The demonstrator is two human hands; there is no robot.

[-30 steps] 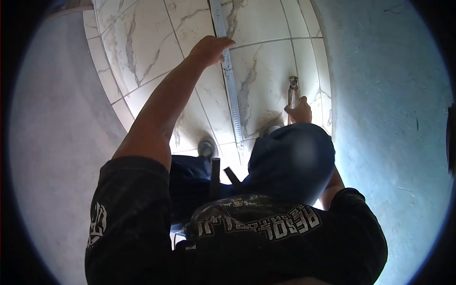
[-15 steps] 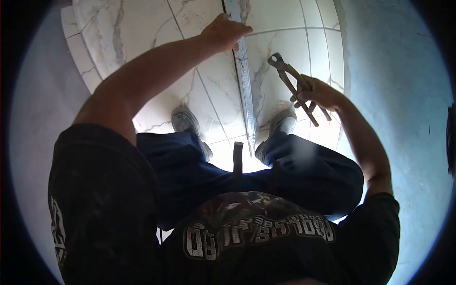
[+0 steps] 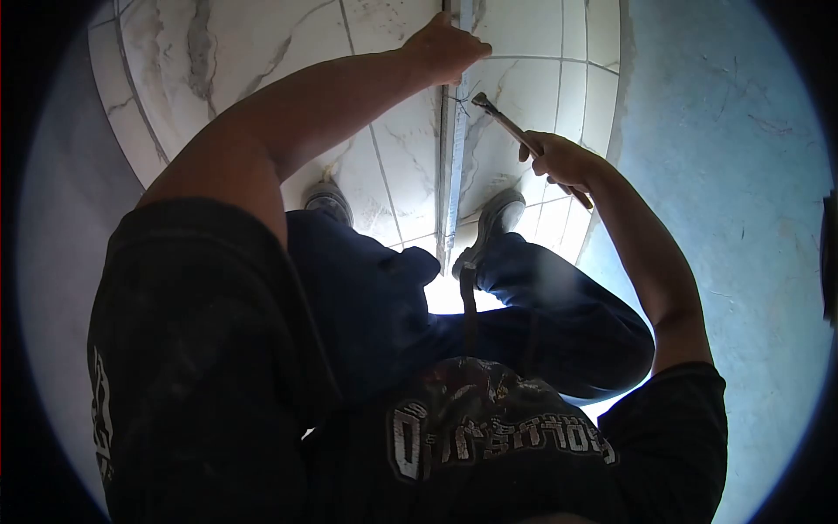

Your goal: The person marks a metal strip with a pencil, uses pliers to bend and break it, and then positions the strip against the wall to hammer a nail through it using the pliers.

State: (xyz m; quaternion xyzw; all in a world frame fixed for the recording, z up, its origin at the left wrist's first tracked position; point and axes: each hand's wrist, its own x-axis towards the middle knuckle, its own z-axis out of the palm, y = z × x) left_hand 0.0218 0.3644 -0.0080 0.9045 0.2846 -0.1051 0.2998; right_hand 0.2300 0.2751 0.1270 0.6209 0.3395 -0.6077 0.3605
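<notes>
My left hand (image 3: 447, 52) is closed around the upper part of a long metal channel (image 3: 453, 166), which runs down between my shoes. Thin dark wire ends (image 3: 457, 99) stick out from the channel just below that hand. In my right hand (image 3: 563, 161) is a pair of end-cutting pincers (image 3: 508, 120), gripped by the handles. Their head points up and left, beside the wire and a little apart from it. The pincers appear nearly edge-on, so how far the jaws are apart cannot be seen.
Marble-patterned tiles (image 3: 262, 52) cover the surface beneath the channel. My left shoe (image 3: 328, 201) and right shoe (image 3: 499, 215) are on either side of the channel. A bluish plastered wall (image 3: 698, 131) rises close on the right. Bright light comes from below.
The pincers have turned from a spread, face-on view to nearly edge-on, and their head has moved left toward the channel. My left hand and the channel appear slightly farther right. My legs have shifted.
</notes>
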